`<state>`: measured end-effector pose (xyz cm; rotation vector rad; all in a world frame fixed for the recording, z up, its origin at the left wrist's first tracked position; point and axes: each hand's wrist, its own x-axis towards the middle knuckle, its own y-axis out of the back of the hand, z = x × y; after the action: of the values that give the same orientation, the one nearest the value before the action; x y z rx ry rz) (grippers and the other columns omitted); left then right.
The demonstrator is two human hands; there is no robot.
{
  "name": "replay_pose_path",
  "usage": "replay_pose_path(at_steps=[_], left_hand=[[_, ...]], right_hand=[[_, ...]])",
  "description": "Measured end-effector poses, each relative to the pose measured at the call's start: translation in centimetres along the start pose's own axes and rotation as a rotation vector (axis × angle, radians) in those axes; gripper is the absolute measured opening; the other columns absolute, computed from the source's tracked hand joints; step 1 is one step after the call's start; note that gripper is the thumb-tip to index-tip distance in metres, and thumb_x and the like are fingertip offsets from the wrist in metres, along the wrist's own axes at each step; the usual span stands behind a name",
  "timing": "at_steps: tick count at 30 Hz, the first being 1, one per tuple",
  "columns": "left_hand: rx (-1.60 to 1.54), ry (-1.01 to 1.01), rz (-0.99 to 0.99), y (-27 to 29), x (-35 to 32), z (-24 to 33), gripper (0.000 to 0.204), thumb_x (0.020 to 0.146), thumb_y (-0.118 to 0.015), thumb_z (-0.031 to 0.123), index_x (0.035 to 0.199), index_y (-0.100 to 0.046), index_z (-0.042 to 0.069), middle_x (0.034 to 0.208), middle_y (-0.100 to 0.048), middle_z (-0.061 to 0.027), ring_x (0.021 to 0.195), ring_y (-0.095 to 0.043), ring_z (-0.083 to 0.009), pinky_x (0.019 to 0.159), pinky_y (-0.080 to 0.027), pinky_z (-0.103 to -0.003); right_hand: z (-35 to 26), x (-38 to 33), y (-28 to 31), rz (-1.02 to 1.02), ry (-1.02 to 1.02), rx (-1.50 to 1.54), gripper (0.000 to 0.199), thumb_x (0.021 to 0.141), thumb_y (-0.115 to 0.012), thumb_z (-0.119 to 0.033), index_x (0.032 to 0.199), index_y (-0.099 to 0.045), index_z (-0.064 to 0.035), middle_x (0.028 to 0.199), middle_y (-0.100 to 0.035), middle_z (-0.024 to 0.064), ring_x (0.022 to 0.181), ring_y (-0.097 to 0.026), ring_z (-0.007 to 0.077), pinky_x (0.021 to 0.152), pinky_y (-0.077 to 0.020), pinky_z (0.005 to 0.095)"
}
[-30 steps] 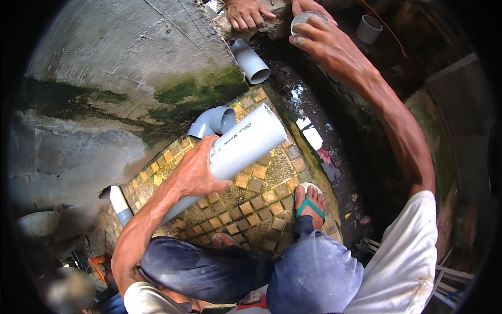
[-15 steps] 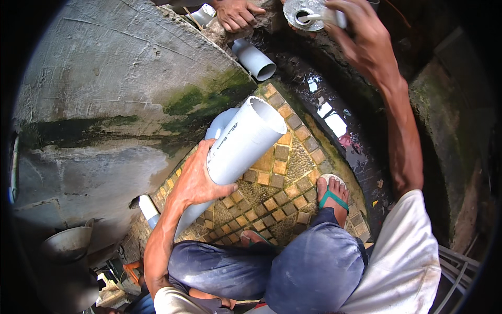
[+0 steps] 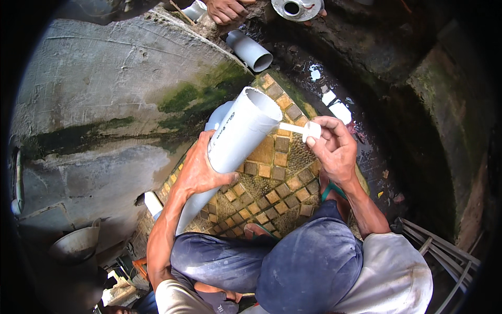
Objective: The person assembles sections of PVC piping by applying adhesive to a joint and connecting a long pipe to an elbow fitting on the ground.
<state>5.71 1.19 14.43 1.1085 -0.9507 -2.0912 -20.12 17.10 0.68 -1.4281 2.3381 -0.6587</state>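
My left hand (image 3: 201, 167) is wrapped around a long grey-white plastic pipe (image 3: 240, 131). The pipe slants up and away, its open end toward the far side. My right hand (image 3: 334, 146) pinches a white glue-can cap (image 3: 312, 131) with a white applicator stem. The stem's tip meets the pipe's outer side near the open end; the exact contact is too small to tell. Behind the pipe, a grey-blue pipe piece (image 3: 218, 114) shows in part. At the top, another person's fingers hold a round silver can (image 3: 294, 7) with an open dark mouth.
Another person's hand (image 3: 226, 10) rests by the wall's far end. Below it lies a short grey pipe (image 3: 250, 51). A wet, dark gutter (image 3: 361, 157) runs along the right of the tiled floor (image 3: 272, 206). A mossy concrete wall (image 3: 115, 78) stands left, with a metal pan (image 3: 76, 243) beside it.
My right hand has come back from the can with the cap and applicator, down to the pipe's open end. My left hand keeps its hold on the pipe.
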Motion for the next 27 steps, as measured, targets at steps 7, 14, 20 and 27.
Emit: replay_pose_path(at_steps=[7,14,20,27], left_hand=[[0.02,0.007,-0.004,0.3,-0.3,0.1,0.11,0.056,-0.095,0.034,0.15,-0.047,0.001,0.136,-0.063,-0.022,0.128,-0.062,-0.0379,0.112,-0.049,-0.049],[-0.016,0.016,-0.049,-0.2,-0.2,0.1,0.111,0.056,-0.096,0.032,0.15,-0.045,0.001,0.135,-0.063,-0.0232,0.128,-0.062,-0.0386,0.111,-0.049,-0.049],[0.012,-0.029,-0.079,-0.8,0.1,0.2,0.113,0.059,-0.096,0.035,0.151,-0.043,-0.003,0.132,-0.063,-0.0281,0.122,-0.066,-0.0442,0.107,-0.053,-0.051],[-0.023,-0.004,-0.088,-0.6,0.0,-0.1,0.11,0.058,-0.096,0.032,0.149,-0.044,0.0,0.134,-0.063,-0.0246,0.127,-0.063,-0.0397,0.11,-0.05,-0.049]], right_hand=[[3.6,4.4,1.6,-0.066,-0.211,0.115,0.036,0.105,-0.069,-0.007,0.136,-0.059,0.008,0.115,-0.073,0.0135,0.098,-0.073,0.0175,0.085,-0.0619,0.0294],[5.2,11.3,0.8,-0.298,-0.405,0.322,0.04,0.107,-0.066,-0.012,0.141,-0.058,0.0073,0.127,-0.07,0.0145,0.108,-0.072,0.0189,0.092,-0.0634,0.0307],[4.3,15.5,-0.3,-0.486,-0.436,0.284,0.048,0.107,-0.066,-0.016,0.147,-0.053,0.0078,0.135,-0.067,0.0177,0.121,-0.068,0.0222,0.105,-0.0585,0.035],[5.5,9.0,3.8,-0.253,-0.411,0.242,0.044,0.106,-0.067,-0.012,0.143,-0.056,0.0089,0.129,-0.069,0.0168,0.112,-0.071,0.0222,0.097,-0.0623,0.0351]])
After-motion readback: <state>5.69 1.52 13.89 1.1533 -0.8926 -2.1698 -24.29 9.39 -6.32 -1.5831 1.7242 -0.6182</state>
